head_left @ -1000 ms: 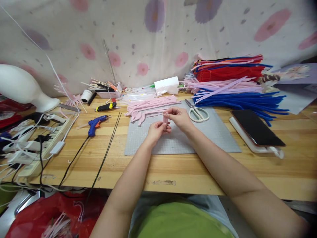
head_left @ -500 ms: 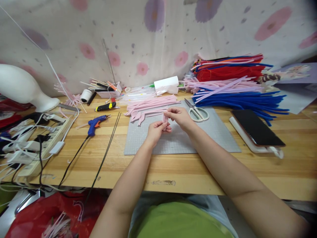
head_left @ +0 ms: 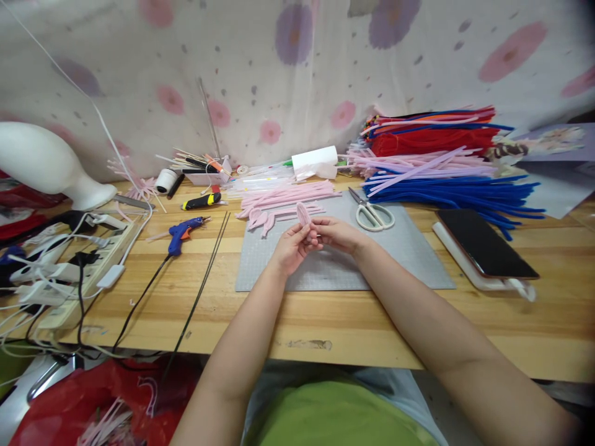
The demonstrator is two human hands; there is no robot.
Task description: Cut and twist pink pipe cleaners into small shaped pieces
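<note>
Both hands meet over the grey cutting mat (head_left: 395,260). My left hand (head_left: 290,246) and my right hand (head_left: 337,233) each pinch the lower end of one bent pink pipe cleaner loop (head_left: 304,215), which stands up between them. Behind the hands lies a pile of pink pipe cleaners (head_left: 283,197), some bent into similar loops. White-handled scissors (head_left: 372,214) rest on the mat just right of my right hand.
Stacks of blue, lilac and red pipe cleaners (head_left: 441,161) fill the back right. A phone (head_left: 486,243) lies right of the mat. A blue glue gun (head_left: 182,229), yellow-black knife (head_left: 201,201), thin black wires (head_left: 204,279) and a power strip (head_left: 69,272) are to the left.
My right hand has dropped from the loop's top to its lower end, beside my left hand. The pink loop now stands free above the fingers.
</note>
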